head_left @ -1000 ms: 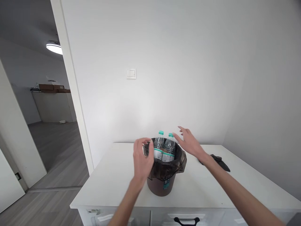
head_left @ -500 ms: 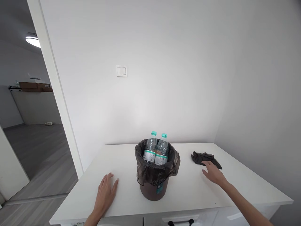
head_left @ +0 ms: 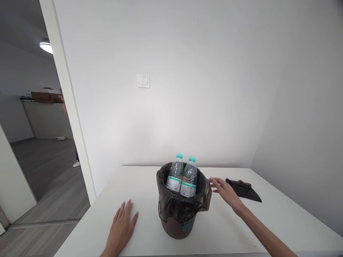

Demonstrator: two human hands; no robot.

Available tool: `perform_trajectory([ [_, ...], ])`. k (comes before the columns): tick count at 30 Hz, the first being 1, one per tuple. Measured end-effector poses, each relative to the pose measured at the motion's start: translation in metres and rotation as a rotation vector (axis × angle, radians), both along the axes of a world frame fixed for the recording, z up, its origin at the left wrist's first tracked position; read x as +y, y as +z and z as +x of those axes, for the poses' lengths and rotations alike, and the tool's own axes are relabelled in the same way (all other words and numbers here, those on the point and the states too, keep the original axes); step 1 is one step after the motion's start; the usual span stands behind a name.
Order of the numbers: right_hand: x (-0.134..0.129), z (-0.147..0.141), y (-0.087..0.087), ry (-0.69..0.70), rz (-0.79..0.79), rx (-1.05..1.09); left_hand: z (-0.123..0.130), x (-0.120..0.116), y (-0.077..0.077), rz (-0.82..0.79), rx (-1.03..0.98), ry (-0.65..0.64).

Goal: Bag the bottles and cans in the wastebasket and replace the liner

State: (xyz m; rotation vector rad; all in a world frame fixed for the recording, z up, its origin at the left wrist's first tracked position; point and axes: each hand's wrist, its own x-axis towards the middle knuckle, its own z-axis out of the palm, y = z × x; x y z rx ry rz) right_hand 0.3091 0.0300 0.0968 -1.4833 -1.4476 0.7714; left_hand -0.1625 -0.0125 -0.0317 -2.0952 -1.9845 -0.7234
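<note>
A brown trash can (head_left: 177, 230) stands upright on the white cabinet top, lined with a black plastic bag (head_left: 175, 207) folded over its rim. Two clear plastic bottles, a left bottle (head_left: 174, 176) and a right bottle (head_left: 189, 178), lean inside it with teal caps up. My left hand (head_left: 120, 225) lies flat on the surface, left of the can, fingers spread. My right hand (head_left: 225, 191) is at the bag's right edge, fingers stretched out and apart; whether the fingertips touch the bag I cannot tell. A crumpled black bag (head_left: 244, 189) lies behind and right of that hand.
The white cabinet top (head_left: 144, 246) runs back to the wall, which bears a light switch (head_left: 143, 81). A doorway on the left opens to another room, where cardboard boxes (head_left: 45, 97) sit on a ledge. A person (head_left: 76, 163) is partly visible behind the door frame.
My right hand has moved left from the crumpled black bag to the trash can's edge. My left hand stays flat. The view has shifted slightly, and a person has appeared in the doorway.
</note>
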Motion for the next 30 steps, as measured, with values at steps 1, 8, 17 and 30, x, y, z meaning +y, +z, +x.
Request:
perform_trajectory([
  [1, -0.009, -0.013, 0.014, 0.014, 0.01, 0.036, 0.0, -0.001, 0.0, -0.002, 0.012, -0.001],
  [8, -0.06, -0.06, 0.08, -0.051, 0.016, -0.046, 0.003, -0.006, 0.005, -0.012, 0.037, -0.003],
  [17, -0.069, -0.088, 0.081, 0.135, -0.072, 0.121, 0.002, -0.005, 0.003, -0.01, 0.042, -0.003],
  [30, -0.072, -0.088, 0.081, 0.15, -0.045, 0.158, 0.0, -0.002, -0.001, 0.008, 0.019, -0.022],
])
